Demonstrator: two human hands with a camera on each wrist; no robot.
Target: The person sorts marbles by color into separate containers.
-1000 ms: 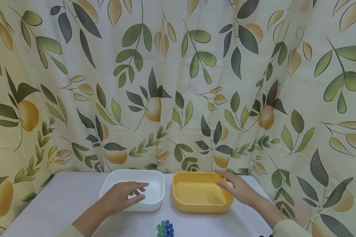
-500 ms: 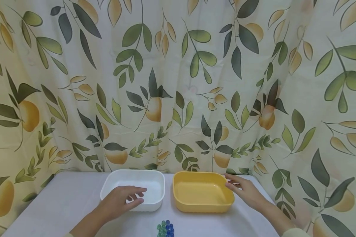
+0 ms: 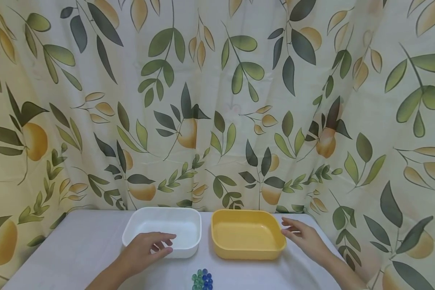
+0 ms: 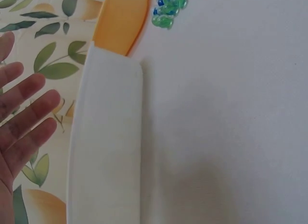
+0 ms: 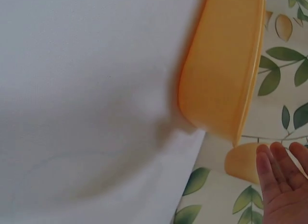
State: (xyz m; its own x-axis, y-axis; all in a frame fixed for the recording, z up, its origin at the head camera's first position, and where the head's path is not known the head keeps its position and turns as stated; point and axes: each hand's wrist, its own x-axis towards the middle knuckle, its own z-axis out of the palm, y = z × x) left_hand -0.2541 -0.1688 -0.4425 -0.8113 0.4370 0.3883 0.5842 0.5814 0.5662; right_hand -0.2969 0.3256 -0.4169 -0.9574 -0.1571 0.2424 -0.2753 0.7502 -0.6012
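Observation:
A white rectangular tub [image 3: 185,253] and a yellow rectangular tub [image 3: 248,254] stand side by side on the table. In the head view my left hand [image 3: 143,249] hovers over the near left part of the white tub, fingers relaxed and holding nothing. My right hand [image 3: 308,239] is at the right end of the yellow tub, fingers loosely bent and holding nothing. Whether its fingertips touch the rim I cannot tell. Several green and blue glass marbles [image 3: 202,280] lie in a cluster in front of the tubs, partly cut off by the lower edge of the view.
A white cloth [image 3: 87,241] covers the table. Behind it hangs a curtain [image 3: 217,177] printed with leaves and fruit, close to the back of both tubs. The table's right edge runs just beyond my right hand.
My right hand has drawn back from over the yellow tub to its right end. The left hand has moved slightly down and to the left. Tubs and marbles stay in place.

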